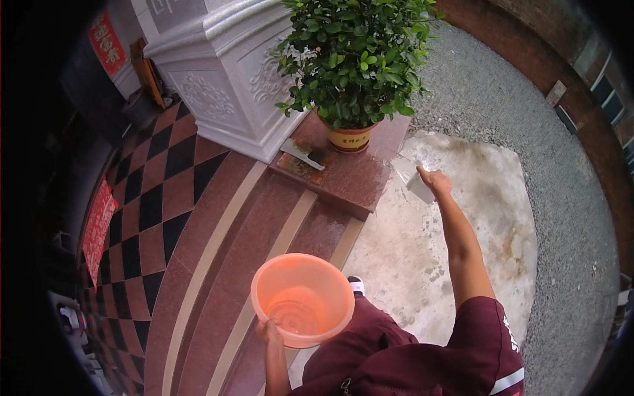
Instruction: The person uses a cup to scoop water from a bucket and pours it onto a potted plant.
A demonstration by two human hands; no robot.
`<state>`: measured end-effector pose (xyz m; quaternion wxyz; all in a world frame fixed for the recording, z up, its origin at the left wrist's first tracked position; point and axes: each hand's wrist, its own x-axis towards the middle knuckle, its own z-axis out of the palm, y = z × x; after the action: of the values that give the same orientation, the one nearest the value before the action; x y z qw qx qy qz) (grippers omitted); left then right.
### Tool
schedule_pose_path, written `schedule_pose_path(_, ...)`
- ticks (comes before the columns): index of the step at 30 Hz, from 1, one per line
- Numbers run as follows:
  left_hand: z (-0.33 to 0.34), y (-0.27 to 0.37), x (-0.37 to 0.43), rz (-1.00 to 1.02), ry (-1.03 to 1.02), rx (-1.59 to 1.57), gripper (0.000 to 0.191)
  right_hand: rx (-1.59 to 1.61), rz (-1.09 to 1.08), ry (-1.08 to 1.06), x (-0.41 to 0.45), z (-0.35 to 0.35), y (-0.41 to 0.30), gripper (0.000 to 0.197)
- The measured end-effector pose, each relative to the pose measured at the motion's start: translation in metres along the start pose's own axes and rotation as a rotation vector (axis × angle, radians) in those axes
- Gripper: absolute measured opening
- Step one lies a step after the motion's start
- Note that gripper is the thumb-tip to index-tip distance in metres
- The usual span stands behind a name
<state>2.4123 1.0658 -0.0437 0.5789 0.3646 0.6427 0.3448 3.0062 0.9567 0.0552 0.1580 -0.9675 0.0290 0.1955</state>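
Note:
My left hand (270,330) grips the near rim of an orange plastic basin (317,277), which is tilted and has a little clear water in the bottom. Stretched out ahead, my right hand (438,182) holds a white plastic cup or scoop (421,190) tipped over on its side. Clear water (402,167) streams from its mouth towards the edge of a polished red stone ledge (355,184). On that ledge stands a leafy green shrub (354,59) in a yellow-brown pot (349,140). The stone around the pot looks wet in places.
Curved red stone steps (237,267) with tan edging lie to the left, below a checkered tile floor (151,203). A carved white pillar base (225,89) borders the ledge, where a grey flat piece (303,154) lies. Stained concrete (475,198) and gravel (564,208) extend right.

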Motion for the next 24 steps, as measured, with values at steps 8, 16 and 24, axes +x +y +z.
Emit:
schedule_pose_path(8, -0.012, 0.009, -0.024, -0.042, 0.086, -0.086, 0.039, -0.340, -0.019, 0.009, -0.014, -0.011, -0.005, 0.080)
schedule_pose_path(16, -0.017, 0.000, -0.022, -0.111, 0.072, -0.098, 0.034, -0.201, 0.407, -0.416, -0.123, 0.098, 0.314, 0.065)
schedule_pose_path(24, -0.009, -0.028, -0.008, -0.015, 0.008, -0.039, 0.029, -0.062, -0.077, -0.705, -0.338, 0.098, 0.590, 0.053)
